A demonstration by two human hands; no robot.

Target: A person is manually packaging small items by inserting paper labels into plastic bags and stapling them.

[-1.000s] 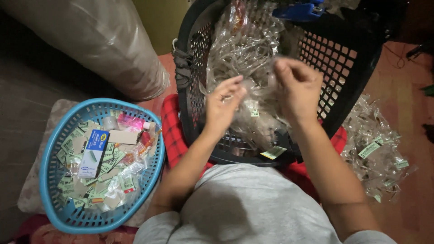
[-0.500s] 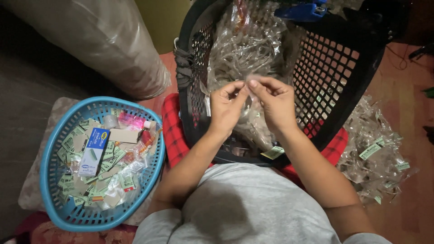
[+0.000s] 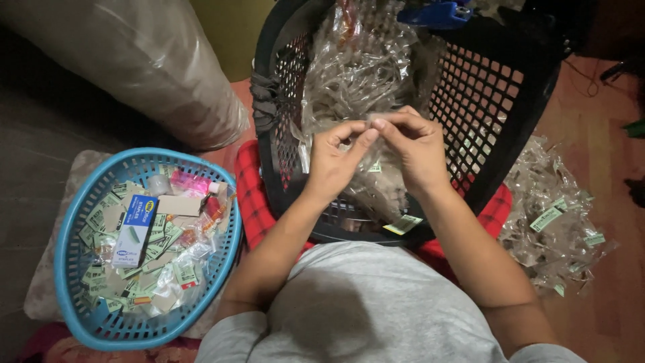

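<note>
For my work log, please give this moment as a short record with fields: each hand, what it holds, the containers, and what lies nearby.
left hand: left hand, fingertips pinching a small clear plastic packet
right hand: right hand, pinching the same packet from the other side
under the hands: black plastic lattice basket full of clear packets
beside, left: blue oval plastic basket with green paper labels and a blue-and-white small box
beside, right: pile of clear labelled packets on the floor
behind: large clear plastic sack

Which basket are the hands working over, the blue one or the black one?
The black basket, the tall one tipped up in front of the person. Both hands, left hand and right hand, meet over its clear plastic bags. The blue basket sits aside, full of small labels.
</note>
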